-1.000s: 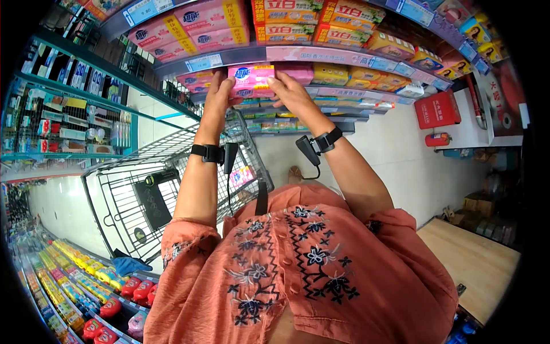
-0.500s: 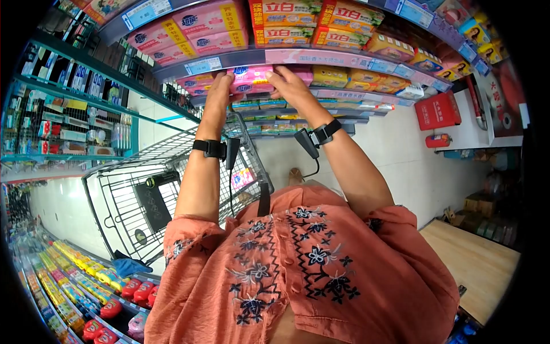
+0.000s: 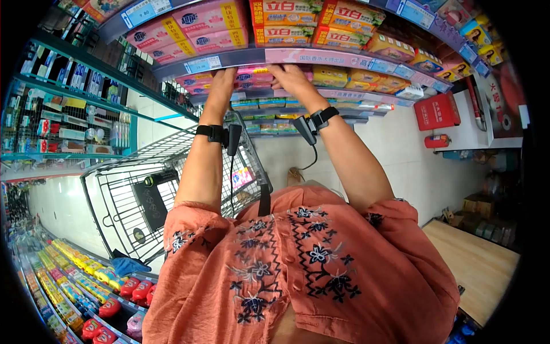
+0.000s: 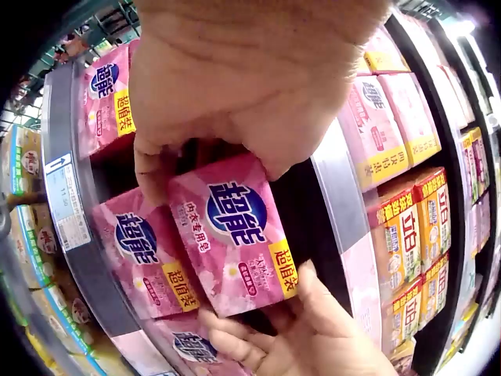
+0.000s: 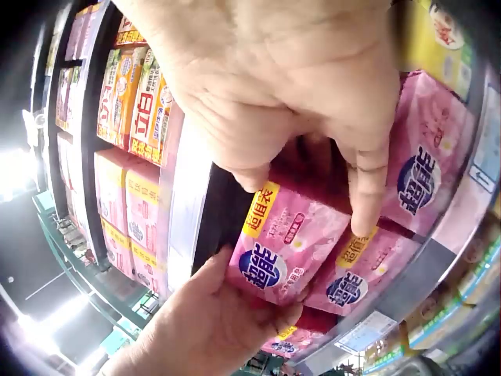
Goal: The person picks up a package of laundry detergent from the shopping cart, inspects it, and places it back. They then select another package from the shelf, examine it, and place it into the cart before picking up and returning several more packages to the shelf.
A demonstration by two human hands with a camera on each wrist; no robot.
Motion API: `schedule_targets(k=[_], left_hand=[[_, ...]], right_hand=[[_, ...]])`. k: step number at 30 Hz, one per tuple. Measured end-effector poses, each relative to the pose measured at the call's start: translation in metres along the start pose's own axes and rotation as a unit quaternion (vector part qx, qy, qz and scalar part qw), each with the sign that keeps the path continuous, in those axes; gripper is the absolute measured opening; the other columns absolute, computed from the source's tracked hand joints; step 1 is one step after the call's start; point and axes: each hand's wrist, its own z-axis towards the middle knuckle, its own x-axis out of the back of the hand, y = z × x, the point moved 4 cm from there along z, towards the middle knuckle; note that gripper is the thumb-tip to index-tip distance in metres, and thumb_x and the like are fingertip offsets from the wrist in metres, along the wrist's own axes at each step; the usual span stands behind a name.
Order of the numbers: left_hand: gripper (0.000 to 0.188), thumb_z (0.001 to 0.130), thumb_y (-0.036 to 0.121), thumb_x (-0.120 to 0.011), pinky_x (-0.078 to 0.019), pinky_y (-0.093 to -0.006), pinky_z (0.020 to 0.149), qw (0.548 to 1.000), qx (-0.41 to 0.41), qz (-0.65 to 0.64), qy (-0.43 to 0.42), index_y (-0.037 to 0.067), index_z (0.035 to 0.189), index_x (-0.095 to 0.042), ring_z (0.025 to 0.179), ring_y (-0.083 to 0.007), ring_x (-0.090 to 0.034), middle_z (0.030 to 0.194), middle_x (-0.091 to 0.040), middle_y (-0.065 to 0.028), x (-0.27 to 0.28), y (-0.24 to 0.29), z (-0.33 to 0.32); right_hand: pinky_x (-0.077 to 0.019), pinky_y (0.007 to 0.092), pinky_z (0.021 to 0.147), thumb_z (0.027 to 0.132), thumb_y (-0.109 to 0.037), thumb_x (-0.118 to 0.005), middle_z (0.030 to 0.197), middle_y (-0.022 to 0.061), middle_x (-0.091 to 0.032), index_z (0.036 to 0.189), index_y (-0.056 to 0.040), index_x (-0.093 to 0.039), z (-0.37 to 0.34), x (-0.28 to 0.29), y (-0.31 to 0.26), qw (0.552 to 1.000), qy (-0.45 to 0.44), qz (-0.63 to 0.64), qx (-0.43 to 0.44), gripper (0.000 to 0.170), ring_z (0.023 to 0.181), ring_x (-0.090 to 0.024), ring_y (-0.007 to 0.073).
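Both hands hold a pink soap pack (image 4: 228, 227) by its two ends, inside a low shelf bay below the price rail. My left hand (image 3: 220, 90) grips one end, its thumb and fingers around the edge in the left wrist view. At the opposite end, my right hand (image 3: 294, 81) has its thumb and fingers on the pack's sides. The held pack sits over a matching pink soap pack (image 4: 145, 254) in the row, and overlaps it in the wrist views. Part of its far side is hidden by the hands.
A wire shopping cart (image 3: 123, 215) stands at the left with a pink pack (image 3: 242, 178) inside. Above the hands runs the upper shelf edge (image 3: 240, 58), bearing pink and orange soap packs (image 3: 286, 20). A red box (image 3: 437, 110) stands at the right.
Both hands have moved forward, deeper under the upper shelf, carrying the pink soap pack with them. Its front now shows less in the head view. The cart has not moved.
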Motion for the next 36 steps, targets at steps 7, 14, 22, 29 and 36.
schedule_targets(k=[7,14,22,29,36], left_hand=[[0.052,0.103,0.043,-0.044,-0.0412,-0.0423,0.098,0.98,-0.129,0.148,-0.015,-0.001,0.126,-0.059,0.115,-0.0431,-0.054,0.124,-0.06,-0.0268,0.004,-0.011,0.009],[0.063,0.096,0.046,-0.058,-0.0379,-0.0354,0.103,0.997,-0.042,0.071,0.001,0.0,0.138,-0.051,0.119,-0.0258,-0.053,0.129,-0.06,-0.0171,-0.002,-0.003,-0.01],[0.044,0.093,0.023,-0.069,-0.0472,-0.0322,0.089,0.997,-0.072,0.035,-0.008,-0.003,0.124,-0.052,0.1,-0.02,-0.058,0.111,-0.065,-0.0105,-0.006,-0.032,-0.018],[0.047,0.096,0.033,-0.068,-0.0469,-0.0327,0.087,0.992,-0.082,0.091,0.007,-0.003,0.123,-0.055,0.095,-0.0167,-0.057,0.106,-0.065,-0.0092,-0.004,-0.033,-0.007],[0.052,0.094,0.035,-0.069,-0.0469,-0.0341,0.088,0.991,-0.081,0.1,0.026,-0.006,0.123,-0.055,0.096,-0.0206,-0.058,0.107,-0.067,-0.0145,-0.006,-0.036,-0.005]], right_hand=[[-0.057,0.0324,0.073,0.096,-0.045,-0.06,0.098,0.0093,-0.068,0.118,0.0009,-0.065,-0.001,-0.009,0.001,1.0,0.011,-0.002,-0.012,0.051,0.085,-0.068,0.0174],[-0.0562,0.0312,0.074,0.096,-0.045,-0.061,0.095,0.0066,-0.068,0.116,0.0021,-0.066,0.001,-0.012,0.011,0.998,0.032,0.013,0.056,0.051,0.082,-0.066,0.0157],[-0.0535,0.031,0.075,0.093,-0.046,-0.067,0.098,0.0109,-0.069,0.123,0.0056,-0.061,-0.007,-0.014,0.018,0.993,0.077,-0.037,0.078,0.06,0.083,-0.066,0.0166],[-0.0495,0.0409,0.089,0.088,-0.034,-0.07,0.105,0.0195,-0.072,0.117,-0.0019,-0.067,-0.005,-0.008,0.007,0.993,0.06,-0.058,0.078,0.043,0.1,-0.067,0.036],[-0.0502,0.0424,0.086,0.088,-0.03,-0.069,0.101,0.0187,-0.071,0.114,-0.003,-0.068,-0.006,-0.007,0.003,0.991,0.072,-0.083,0.079,0.038,0.095,-0.067,0.0365]])
